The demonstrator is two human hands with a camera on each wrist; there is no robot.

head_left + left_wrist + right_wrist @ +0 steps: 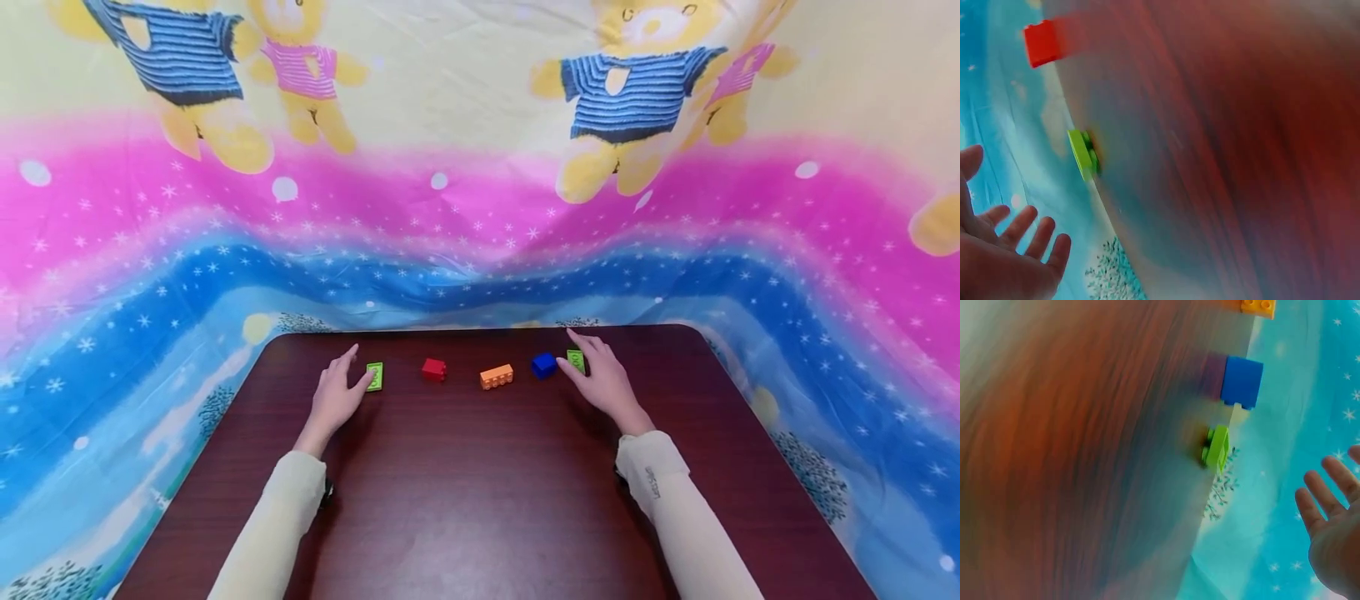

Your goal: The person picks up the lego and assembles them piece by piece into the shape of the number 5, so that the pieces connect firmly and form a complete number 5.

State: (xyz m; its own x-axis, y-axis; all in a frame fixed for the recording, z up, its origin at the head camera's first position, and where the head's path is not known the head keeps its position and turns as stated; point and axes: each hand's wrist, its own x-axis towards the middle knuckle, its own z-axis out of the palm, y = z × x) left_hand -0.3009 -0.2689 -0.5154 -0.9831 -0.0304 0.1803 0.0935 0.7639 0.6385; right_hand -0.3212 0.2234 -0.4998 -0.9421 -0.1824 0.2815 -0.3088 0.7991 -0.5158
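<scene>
Over the far left of the table, my left hand (341,396) is held with fingers extended, its thumb overlapping a green toy brick (377,379) in the head view. That brick lies with its hollow underside up; the left wrist view shows its studs toward the tabletop. My right hand (606,383) spreads its fingers around a second green brick (575,360), partly covered by it. Just left of the right thumb is a blue brick (543,365). Neither hand grips anything. Between the hands lie a red brick (433,369) and an orange brick (497,377), studs sideways.
The dark reddish-brown table (465,492) has rounded far corners, and the bricks form a loose row near its far edge. Behind and around it hangs a cloth (465,217) printed with bears and snowflakes, close to the table's edges.
</scene>
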